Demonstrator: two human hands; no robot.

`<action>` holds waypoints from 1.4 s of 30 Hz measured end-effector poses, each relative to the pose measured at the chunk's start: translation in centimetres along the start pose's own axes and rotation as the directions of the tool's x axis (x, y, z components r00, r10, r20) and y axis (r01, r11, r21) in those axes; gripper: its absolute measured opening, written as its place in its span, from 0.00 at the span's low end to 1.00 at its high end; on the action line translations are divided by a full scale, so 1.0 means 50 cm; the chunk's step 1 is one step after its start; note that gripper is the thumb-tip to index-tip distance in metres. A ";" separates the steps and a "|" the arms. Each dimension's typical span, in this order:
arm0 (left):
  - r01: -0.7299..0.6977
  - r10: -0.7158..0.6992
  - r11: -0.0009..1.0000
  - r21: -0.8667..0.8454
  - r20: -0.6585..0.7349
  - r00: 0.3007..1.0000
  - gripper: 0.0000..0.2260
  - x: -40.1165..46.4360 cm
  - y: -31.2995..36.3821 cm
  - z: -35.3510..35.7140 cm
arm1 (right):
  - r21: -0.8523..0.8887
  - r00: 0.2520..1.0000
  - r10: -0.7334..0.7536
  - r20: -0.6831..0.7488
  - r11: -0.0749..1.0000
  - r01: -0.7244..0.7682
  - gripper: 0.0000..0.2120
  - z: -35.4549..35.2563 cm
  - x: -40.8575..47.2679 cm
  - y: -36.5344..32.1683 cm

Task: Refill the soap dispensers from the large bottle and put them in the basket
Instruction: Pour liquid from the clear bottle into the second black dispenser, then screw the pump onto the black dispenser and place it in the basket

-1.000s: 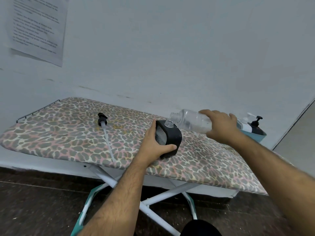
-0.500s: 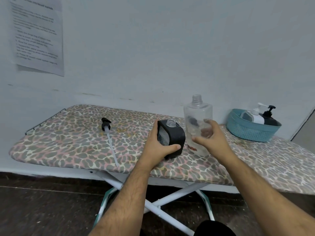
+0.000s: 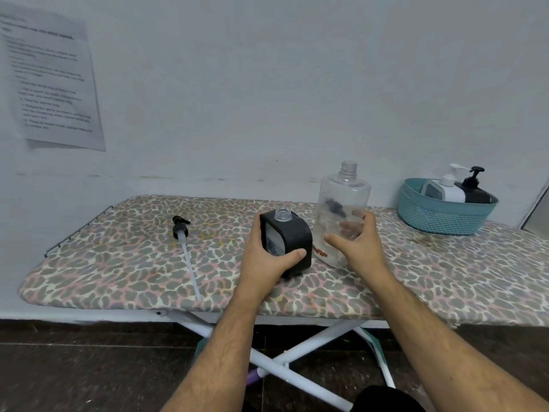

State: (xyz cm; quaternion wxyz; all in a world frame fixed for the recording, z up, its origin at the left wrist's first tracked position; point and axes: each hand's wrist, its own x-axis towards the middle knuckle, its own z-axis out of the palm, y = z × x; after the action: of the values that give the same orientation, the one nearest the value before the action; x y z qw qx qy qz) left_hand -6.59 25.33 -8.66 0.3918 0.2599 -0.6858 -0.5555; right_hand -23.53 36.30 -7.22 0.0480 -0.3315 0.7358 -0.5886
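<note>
Left hand (image 3: 269, 257) grips the square black soap dispenser (image 3: 289, 240); right hand (image 3: 356, 243), fingers spread, cups the upright clear plastic bottle (image 3: 343, 200). No label readable.

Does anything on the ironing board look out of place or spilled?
No spill shows. The pump head lies loose on the ironing board, apart from the open black dispenser gripped by the left hand. The large bottle stands uncapped.

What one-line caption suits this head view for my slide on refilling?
Left hand grips the open black dispenser; right hand rests open against the upright clear bottle.
</note>
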 end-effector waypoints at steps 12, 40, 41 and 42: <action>-0.051 0.055 0.996 0.066 -0.053 0.997 0.49 -0.019 0.016 -0.053 | -0.006 0.999 -0.034 0.017 0.999 0.034 0.35 0.017 0.009 -0.020; -0.035 0.044 0.992 0.120 -0.072 0.996 0.46 -0.051 0.033 -0.116 | -0.043 0.986 0.026 0.162 0.999 -0.020 0.52 0.148 0.036 -0.049; -0.039 0.046 0.993 0.112 -0.068 0.997 0.47 -0.052 0.034 -0.111 | -0.036 0.986 0.029 0.165 0.999 -0.024 0.52 0.140 0.036 -0.046; -0.041 0.049 0.993 0.110 -0.069 0.996 0.51 -0.054 0.036 -0.107 | -0.028 0.985 0.028 0.170 0.999 -0.024 0.52 0.131 0.035 -0.044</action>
State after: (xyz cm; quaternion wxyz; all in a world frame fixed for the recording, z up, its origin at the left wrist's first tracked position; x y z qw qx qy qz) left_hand -0.53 24.94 -7.18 0.4137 0.2849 -0.7063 -0.4988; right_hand -20.89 29.68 -6.69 0.1141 -0.3715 0.7409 -0.5478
